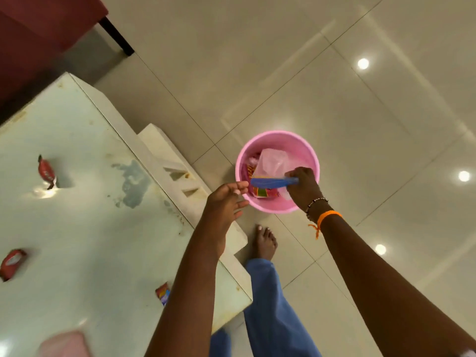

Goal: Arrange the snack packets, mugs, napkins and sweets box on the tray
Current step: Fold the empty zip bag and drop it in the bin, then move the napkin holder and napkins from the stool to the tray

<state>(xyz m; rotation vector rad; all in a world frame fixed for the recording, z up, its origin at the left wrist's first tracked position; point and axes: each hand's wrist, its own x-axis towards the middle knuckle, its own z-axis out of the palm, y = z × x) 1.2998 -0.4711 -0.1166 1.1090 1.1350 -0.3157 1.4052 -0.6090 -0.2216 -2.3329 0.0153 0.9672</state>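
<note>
- Snack packets: three small red wrapped ones [47,172] lie on the pale glossy desk [85,207], well left of both hands.
- Right hand [304,188] grips a flat blue packet [273,182] over the round pink plastic bucket [306,150].
- Left hand [226,202], fingers relaxed, holds nothing beside the bucket's rim.

Bare floor [334,112] around pink bin [304,145]

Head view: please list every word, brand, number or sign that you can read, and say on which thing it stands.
No text can be read.
Red packet on the table: print blurred.
Red packet at the left edge: white patch, illegible.
Red and purple packet: too small.
Wrappers in the pink bucket: colours only.
Blue object in the right hand: no print visible.
</note>
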